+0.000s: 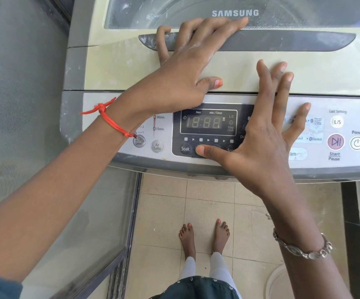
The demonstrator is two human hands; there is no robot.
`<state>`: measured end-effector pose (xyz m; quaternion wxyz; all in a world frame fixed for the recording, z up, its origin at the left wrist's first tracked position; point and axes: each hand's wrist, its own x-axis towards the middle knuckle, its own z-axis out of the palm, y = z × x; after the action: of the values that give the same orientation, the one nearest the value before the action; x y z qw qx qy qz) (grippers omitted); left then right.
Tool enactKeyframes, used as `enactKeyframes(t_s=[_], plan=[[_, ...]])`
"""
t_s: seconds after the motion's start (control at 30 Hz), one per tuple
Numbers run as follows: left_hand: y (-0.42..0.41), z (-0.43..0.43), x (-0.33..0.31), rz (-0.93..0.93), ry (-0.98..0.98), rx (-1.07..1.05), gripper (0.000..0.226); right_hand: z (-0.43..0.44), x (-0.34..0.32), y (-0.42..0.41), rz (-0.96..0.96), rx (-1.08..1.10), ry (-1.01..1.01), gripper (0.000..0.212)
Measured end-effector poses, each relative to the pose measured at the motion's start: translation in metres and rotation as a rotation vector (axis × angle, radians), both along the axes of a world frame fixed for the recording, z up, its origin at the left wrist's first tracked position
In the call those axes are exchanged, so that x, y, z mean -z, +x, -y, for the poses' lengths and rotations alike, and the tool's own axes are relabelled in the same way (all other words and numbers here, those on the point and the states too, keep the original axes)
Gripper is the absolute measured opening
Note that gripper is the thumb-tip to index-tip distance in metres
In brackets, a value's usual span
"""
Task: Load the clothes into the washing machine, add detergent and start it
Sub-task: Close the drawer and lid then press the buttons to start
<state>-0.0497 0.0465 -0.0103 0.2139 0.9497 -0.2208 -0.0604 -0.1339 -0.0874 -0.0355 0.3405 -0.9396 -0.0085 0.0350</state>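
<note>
Lid [317, 67] lies shut under left hand [185, 67] — fingers flat; right hand [267, 134], spread wide, covers control panel [209, 124].

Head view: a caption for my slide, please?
Left hand on closed washer lid, right hand spread over control panel.

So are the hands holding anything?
No, nothing is held. The left hand lies flat on the washing machine lid, fingers across its grey handle; the right hand is spread open over the control panel.
</note>
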Motion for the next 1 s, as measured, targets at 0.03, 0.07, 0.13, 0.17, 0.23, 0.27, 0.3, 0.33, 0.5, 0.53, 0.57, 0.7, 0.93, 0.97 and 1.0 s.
enactKeyframes(t_s=[0.03, 0.07, 0.13, 0.17, 0.23, 0.27, 0.3, 0.33, 0.5, 0.53, 0.57, 0.7, 0.93, 0.97, 1.0], plan=[[0.0, 0.0, 0.0, -0.004, -0.001, 0.0, 0.073, 0.0, 0.0, 0.0, -0.001, -0.001, -0.003, 0.129], [0.0, 0.0, 0.0, -0.007, -0.003, 0.0, 0.072, 0.0, 0.0, 0.0, -0.002, -0.001, -0.004, 0.129], [0.0, 0.0, -0.001, -0.014, -0.009, 0.0, 0.072, 0.0, 0.0, 0.0, -0.002, 0.001, -0.002, 0.129], [0.0, 0.0, -0.001, -0.016, -0.011, -0.001, 0.072, 0.0, 0.0, 0.0, -0.002, 0.003, -0.003, 0.129], [0.0, 0.0, -0.001, -0.016, -0.009, -0.001, 0.071, 0.0, 0.001, 0.001, -0.004, 0.006, -0.004, 0.129], [0.0, 0.0, -0.001, -0.015, -0.009, 0.0, 0.071, 0.0, 0.0, 0.001, -0.005, 0.006, -0.002, 0.129], [0.0, 0.0, -0.001, -0.015, -0.01, 0.0, 0.071, 0.0, 0.0, 0.001, -0.007, 0.005, 0.001, 0.129], [-0.001, 0.0, -0.001, -0.014, -0.011, 0.001, 0.071, 0.001, 0.0, 0.001, -0.009, 0.005, 0.002, 0.129], [0.0, 0.001, -0.001, 0.001, -0.006, 0.0, 0.072, 0.0, 0.0, 0.002, -0.011, 0.008, 0.011, 0.129], [0.001, 0.001, -0.001, 0.002, -0.005, 0.001, 0.072, 0.0, 0.0, 0.002, -0.013, 0.01, 0.014, 0.129], [0.001, 0.001, 0.0, 0.0, -0.005, 0.002, 0.072, 0.0, 0.0, 0.002, -0.014, 0.011, 0.015, 0.129], [0.002, 0.001, 0.002, 0.004, -0.023, 0.005, 0.073, 0.001, 0.001, 0.002, -0.01, 0.006, 0.02, 0.128], [0.005, -0.001, 0.007, 0.044, -0.044, 0.02, 0.073, 0.0, 0.002, 0.002, -0.012, -0.005, 0.034, 0.128], [0.005, -0.001, 0.008, 0.039, -0.048, 0.022, 0.073, 0.0, 0.002, 0.003, -0.014, -0.005, 0.033, 0.128], [0.005, -0.002, 0.009, 0.035, -0.041, 0.027, 0.073, 0.0, 0.002, 0.003, -0.017, -0.004, 0.033, 0.128]])
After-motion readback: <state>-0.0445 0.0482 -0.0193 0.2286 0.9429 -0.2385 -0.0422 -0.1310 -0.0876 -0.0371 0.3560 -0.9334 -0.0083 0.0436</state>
